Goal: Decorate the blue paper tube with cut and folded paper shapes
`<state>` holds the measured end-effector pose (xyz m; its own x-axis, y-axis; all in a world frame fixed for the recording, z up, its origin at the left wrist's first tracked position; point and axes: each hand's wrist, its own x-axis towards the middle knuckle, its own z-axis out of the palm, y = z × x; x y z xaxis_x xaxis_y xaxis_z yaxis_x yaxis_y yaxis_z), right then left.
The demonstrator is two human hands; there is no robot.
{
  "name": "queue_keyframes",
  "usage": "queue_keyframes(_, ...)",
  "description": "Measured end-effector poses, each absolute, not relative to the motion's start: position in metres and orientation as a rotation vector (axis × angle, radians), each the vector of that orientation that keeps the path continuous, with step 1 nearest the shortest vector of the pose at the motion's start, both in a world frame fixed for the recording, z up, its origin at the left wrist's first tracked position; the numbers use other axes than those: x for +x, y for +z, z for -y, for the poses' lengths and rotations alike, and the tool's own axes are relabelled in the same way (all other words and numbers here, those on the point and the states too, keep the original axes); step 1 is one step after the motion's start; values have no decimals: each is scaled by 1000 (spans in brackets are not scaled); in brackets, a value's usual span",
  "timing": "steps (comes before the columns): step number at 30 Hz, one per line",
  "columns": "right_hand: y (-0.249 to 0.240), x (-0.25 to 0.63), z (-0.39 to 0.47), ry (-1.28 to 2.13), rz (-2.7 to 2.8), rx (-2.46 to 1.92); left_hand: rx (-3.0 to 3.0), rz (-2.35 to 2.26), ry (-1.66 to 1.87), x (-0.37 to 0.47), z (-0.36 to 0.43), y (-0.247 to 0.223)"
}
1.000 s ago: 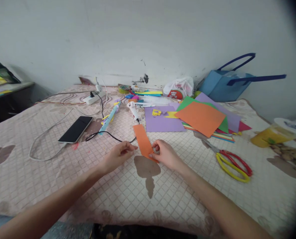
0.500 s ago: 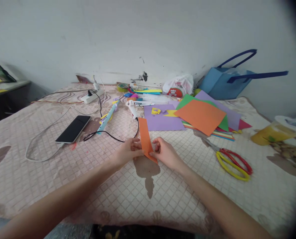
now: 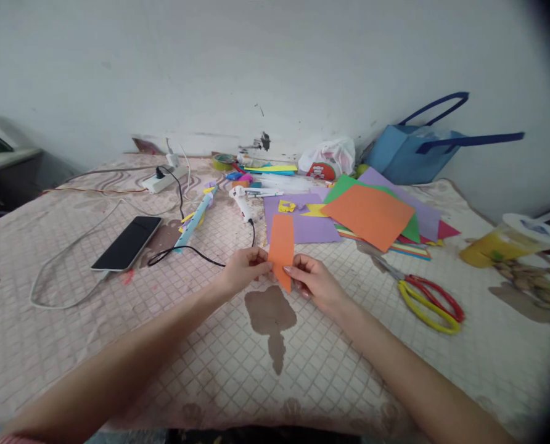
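Pinching an orange strip point(image 3: 282, 240) of paper between them, the two hands meet near the middle of the table: the left hand point(image 3: 245, 269) grips its left edge with thumb and fingers, and the right hand point(image 3: 316, 280) grips its lower right edge, thumb on the front. The strip stands between the hands, its upper end overlapping the purple sheet point(image 3: 303, 233) behind it from this view. Just beyond the left hand lies a white glue gun point(image 3: 242, 205), its black cord point(image 3: 201, 253) looping across the tablecloth point(image 3: 238, 364). Farther left is a phone point(image 3: 127, 242) with a white cable plugged into its near end. To the right, scissors point(image 3: 430, 302) with one red and one yellow handle lie near a stack topped by an orange sheet point(image 3: 371, 216). A blue bag point(image 3: 411, 154) stands against the wall.
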<state>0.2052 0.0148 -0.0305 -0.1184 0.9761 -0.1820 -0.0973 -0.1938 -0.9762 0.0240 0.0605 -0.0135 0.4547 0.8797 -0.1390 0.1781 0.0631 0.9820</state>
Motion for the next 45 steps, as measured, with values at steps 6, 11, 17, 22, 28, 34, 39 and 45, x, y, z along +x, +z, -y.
queue_keyframes(6,-30,198,-14,1464,1044,-1113,1180,-955,765,25,-53,-20)
queue_keyframes(11,-32,194,-13,1413,1072,-1107,1057,-913,750,29,-47,-26)
queue_keyframes(17,-22,234,-15,1112,1329,-1308,954,-906,819,22,-53,-27)
queue_keyframes(22,-13,332,5,502,1505,-1717,913,-979,822,15,-57,-21)
queue_keyframes(28,-22,440,47,71,1687,-2256,843,-989,732,20,-58,-15)
queue_keyframes(34,-21,454,53,291,1729,-2352,881,-1021,688,18,-56,-10)
queue_keyframes(39,-9,447,53,352,1698,-2371,875,-1005,670,13,-63,-16)
queue_keyframes(45,3,431,62,545,1613,-2210,848,-980,637,12,-64,-17)
